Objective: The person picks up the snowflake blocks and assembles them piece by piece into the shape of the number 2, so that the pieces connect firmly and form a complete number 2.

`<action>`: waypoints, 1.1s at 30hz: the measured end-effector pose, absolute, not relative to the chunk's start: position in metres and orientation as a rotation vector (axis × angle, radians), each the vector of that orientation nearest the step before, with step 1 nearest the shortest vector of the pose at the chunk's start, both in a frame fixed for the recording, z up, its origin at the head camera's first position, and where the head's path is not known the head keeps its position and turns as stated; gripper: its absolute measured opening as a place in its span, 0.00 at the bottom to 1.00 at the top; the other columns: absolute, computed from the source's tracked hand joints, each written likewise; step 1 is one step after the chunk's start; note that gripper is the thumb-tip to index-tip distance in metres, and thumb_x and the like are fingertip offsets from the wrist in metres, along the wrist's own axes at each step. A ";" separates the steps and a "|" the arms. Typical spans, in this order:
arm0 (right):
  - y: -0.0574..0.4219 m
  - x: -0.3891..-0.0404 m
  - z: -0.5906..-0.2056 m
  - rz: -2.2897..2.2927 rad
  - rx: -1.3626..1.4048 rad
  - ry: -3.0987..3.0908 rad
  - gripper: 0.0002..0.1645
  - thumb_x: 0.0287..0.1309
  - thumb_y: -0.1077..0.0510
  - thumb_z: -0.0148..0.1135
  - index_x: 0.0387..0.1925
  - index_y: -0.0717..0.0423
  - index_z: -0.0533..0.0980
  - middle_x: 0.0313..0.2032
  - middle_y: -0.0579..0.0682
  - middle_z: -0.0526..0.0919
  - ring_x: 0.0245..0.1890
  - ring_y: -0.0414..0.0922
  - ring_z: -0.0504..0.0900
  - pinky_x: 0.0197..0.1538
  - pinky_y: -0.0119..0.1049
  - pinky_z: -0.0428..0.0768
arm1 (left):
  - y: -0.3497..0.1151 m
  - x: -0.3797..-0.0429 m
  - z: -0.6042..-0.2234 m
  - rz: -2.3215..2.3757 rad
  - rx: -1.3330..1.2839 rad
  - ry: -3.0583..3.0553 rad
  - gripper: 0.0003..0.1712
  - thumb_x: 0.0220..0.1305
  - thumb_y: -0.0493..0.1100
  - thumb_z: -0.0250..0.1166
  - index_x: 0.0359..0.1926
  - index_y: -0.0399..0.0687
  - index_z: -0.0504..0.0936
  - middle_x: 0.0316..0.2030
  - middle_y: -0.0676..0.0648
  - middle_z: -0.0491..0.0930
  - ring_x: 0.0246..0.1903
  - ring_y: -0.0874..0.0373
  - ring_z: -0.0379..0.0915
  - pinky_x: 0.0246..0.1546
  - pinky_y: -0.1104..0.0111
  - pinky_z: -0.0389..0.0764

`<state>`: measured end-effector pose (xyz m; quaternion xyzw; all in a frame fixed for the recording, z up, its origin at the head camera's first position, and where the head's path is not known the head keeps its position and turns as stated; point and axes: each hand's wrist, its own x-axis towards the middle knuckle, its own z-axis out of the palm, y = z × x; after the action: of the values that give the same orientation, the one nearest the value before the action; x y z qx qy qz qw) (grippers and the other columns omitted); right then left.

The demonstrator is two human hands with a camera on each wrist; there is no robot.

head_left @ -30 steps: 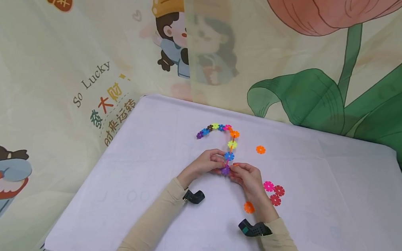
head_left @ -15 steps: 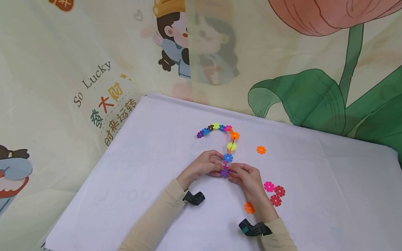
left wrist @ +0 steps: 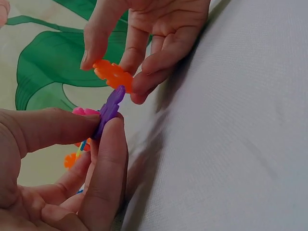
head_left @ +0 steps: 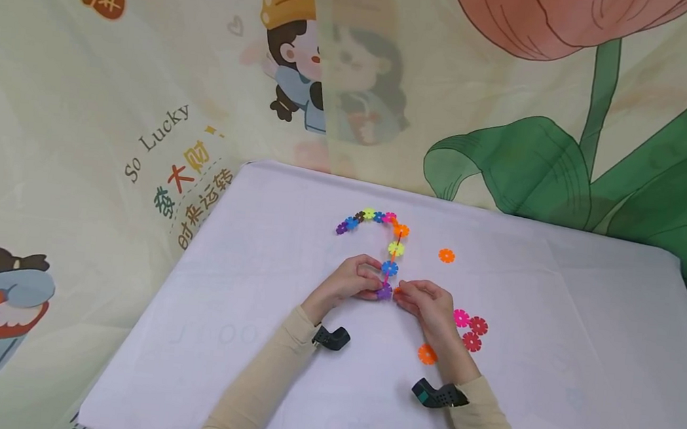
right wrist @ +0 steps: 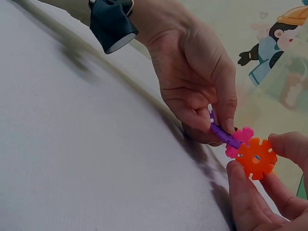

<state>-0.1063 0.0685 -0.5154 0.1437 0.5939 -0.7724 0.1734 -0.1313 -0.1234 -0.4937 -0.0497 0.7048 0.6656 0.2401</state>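
Observation:
My left hand [head_left: 350, 278] pinches a purple snowflake disc [left wrist: 109, 110] between thumb and fingers. That disc forms the near end of a curved chain of snowflake discs [head_left: 390, 268] in several colours, and a pink disc [right wrist: 243, 134] joins it just behind. Opposite, my right hand [head_left: 430, 305] holds an orange snowflake disc [right wrist: 263, 166] by its edges with thumb and fingertips. The orange disc's rim is right at the purple one's tip in the left wrist view; a narrow gap shows between them from the head.
Loose on the white table [head_left: 582, 358] lie an orange disc [head_left: 447, 255] beyond the right hand and another orange disc [head_left: 427, 354] beside the right wrist. A pink disc [head_left: 461, 318] and two red discs [head_left: 471, 341] are grouped to the right. A printed cloth backdrop [head_left: 210, 60] hangs behind.
My right hand came in against the purple disc half a second ago, then drew slightly right with the orange disc. The left hand keeps its pinch, and the chain shifted only slightly.

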 end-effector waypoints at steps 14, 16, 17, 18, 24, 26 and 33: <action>0.074 -0.106 -0.518 -2.144 0.358 1.744 0.08 0.62 0.61 0.67 0.39 0.63 0.82 0.37 0.52 0.88 0.39 0.45 0.88 0.45 0.33 0.83 | -0.120 -0.131 -0.493 1.846 -0.166 1.952 0.21 0.61 0.25 0.63 0.56 0.32 0.73 0.28 0.48 0.82 0.26 0.60 0.79 0.31 0.68 0.85; 0.074 -0.106 -0.519 -2.153 0.345 1.742 0.08 0.61 0.63 0.66 0.40 0.66 0.82 0.37 0.53 0.88 0.39 0.45 0.88 0.45 0.34 0.83 | -0.119 -0.131 -0.493 1.857 -0.176 1.955 0.20 0.61 0.25 0.63 0.55 0.31 0.74 0.28 0.47 0.82 0.27 0.60 0.80 0.32 0.67 0.85; 0.074 -0.106 -0.519 -2.156 0.338 1.741 0.09 0.61 0.63 0.66 0.40 0.67 0.82 0.37 0.54 0.87 0.39 0.46 0.88 0.45 0.34 0.83 | -0.119 -0.131 -0.494 1.864 -0.187 1.956 0.20 0.61 0.25 0.63 0.55 0.31 0.74 0.28 0.46 0.83 0.27 0.60 0.80 0.32 0.67 0.85; 0.074 -0.106 -0.519 -2.158 0.338 1.740 0.09 0.61 0.64 0.66 0.41 0.68 0.82 0.37 0.54 0.87 0.39 0.46 0.88 0.45 0.34 0.83 | -0.118 -0.131 -0.495 1.870 -0.196 1.959 0.20 0.61 0.24 0.63 0.54 0.30 0.75 0.28 0.46 0.83 0.27 0.60 0.80 0.33 0.67 0.85; 0.072 -0.106 -0.520 -2.184 0.381 1.752 0.07 0.61 0.65 0.65 0.39 0.66 0.83 0.36 0.54 0.87 0.38 0.46 0.88 0.44 0.33 0.83 | -0.115 -0.129 -0.497 1.870 -0.249 2.009 0.17 0.60 0.25 0.65 0.51 0.29 0.77 0.31 0.43 0.84 0.29 0.60 0.80 0.36 0.65 0.85; 0.070 -0.105 -0.520 -2.214 0.399 1.741 0.05 0.61 0.66 0.65 0.37 0.66 0.84 0.35 0.54 0.87 0.38 0.46 0.88 0.44 0.34 0.83 | -0.114 -0.129 -0.498 1.878 -0.275 2.008 0.16 0.60 0.26 0.65 0.50 0.29 0.77 0.31 0.43 0.83 0.29 0.60 0.80 0.36 0.66 0.85; 0.065 -0.104 -0.523 -2.259 0.437 1.716 0.04 0.61 0.68 0.64 0.35 0.65 0.84 0.35 0.54 0.87 0.38 0.45 0.88 0.44 0.35 0.83 | -0.112 -0.128 -0.501 1.921 -0.350 1.991 0.09 0.61 0.26 0.64 0.43 0.30 0.75 0.28 0.45 0.81 0.27 0.61 0.79 0.34 0.68 0.85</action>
<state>-0.1041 0.0649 -0.5225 0.1507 0.5924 -0.7799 0.1350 -0.1282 -0.1120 -0.5005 -0.1234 0.7028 0.6783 0.1755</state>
